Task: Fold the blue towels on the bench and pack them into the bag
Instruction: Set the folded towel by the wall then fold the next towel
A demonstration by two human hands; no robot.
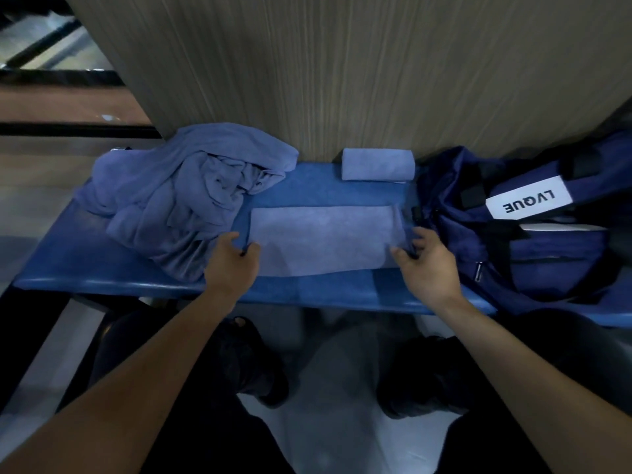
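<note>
Head view: a pale blue terry towel folded into a flat rectangle [321,239] lies mid-counter on the blue padded counter [85,265]; left hand [232,260] pinches its left edge, right hand [427,261] its right edge; crumpled blue towels [178,200] lie left, a small folded towel [378,164] behind, the navy fabric duffel bag [533,241] right.

2 bare forearms [513,364] (sleeveless), dark trousers [427,371].

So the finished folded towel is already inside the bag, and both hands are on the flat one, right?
Not quite. The head view shows the folded towel on the bench against the wall, beside the bag, not inside. Left hand and right hand do hold the flat towel.
</note>
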